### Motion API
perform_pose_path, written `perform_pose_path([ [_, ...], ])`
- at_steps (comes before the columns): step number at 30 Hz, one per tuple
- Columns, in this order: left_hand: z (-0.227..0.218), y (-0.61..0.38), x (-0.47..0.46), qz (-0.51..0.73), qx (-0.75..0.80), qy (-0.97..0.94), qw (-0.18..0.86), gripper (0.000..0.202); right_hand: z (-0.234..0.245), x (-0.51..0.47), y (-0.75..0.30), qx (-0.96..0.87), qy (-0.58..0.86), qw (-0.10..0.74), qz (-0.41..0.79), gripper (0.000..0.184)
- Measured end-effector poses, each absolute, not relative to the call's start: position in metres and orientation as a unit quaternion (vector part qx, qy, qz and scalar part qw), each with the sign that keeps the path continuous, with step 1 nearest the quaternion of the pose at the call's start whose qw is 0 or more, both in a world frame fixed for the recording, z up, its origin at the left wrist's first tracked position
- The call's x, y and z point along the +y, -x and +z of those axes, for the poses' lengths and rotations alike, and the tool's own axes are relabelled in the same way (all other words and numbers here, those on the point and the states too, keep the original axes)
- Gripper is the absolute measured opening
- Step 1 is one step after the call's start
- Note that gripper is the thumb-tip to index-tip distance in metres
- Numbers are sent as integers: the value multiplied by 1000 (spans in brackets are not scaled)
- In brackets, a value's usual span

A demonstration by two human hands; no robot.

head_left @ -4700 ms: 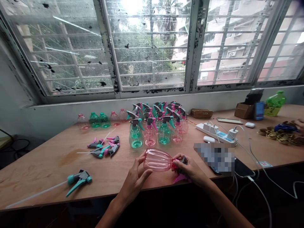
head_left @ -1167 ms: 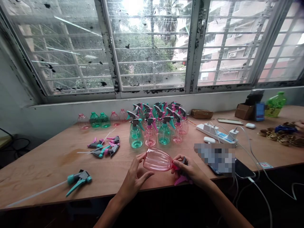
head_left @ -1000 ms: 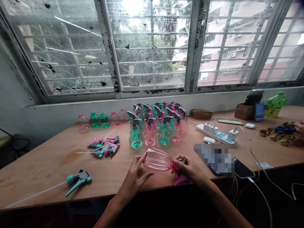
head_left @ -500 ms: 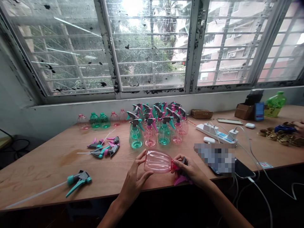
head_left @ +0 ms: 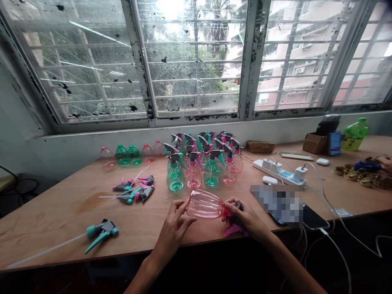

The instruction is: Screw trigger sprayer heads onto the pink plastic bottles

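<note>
A clear pink spray bottle [head_left: 204, 204] lies sideways between my hands, just above the table's front edge. My right hand [head_left: 241, 216] is closed around its neck and the grey-and-pink spray head [head_left: 237, 230], whose pink trigger points down. At the base end, my left hand [head_left: 174, 224] has its curled fingers against the bottle, with the thumb just under its lower side. Behind them stand several green and pink bottles [head_left: 211, 173] fitted with spray heads. Left of my hands are a teal-and-grey spray head [head_left: 101, 232] with a long tube and a pile of spray heads [head_left: 136, 192].
Several bottles without heads [head_left: 122, 155] stand at the back left by the wall. To the right are a power strip [head_left: 278, 173] with cables, a phone [head_left: 315, 216] and a cardboard box [head_left: 315, 143]. Another person's hand [head_left: 386, 165] is at the far right.
The bottle's base end has risen slightly. My left fingers have curled in at the base, and the left thumb has slipped lower on the near side. My right hand keeps its hold.
</note>
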State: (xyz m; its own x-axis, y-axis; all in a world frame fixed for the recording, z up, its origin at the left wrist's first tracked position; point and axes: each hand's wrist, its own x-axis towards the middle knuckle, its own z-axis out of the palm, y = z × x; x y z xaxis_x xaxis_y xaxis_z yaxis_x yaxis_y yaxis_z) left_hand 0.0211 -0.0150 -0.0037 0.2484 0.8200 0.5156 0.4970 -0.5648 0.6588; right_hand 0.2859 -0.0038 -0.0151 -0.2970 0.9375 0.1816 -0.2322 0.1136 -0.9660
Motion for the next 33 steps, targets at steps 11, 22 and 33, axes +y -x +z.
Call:
perform_pose_path([
  [11, -4, -19, -18, 423, 414, -775, 220, 61, -17, -3, -286, -565, 331, 489, 576, 45],
  [22, -1, -23, -19, 428, 442, -764, 197, 40, -14, -5, -285, -564, 332, 492, 574, 50],
  [33, -10, -20, -15, 424, 392, -751, 320, 77, -12, -6, -286, -568, 346, 493, 560, 49],
])
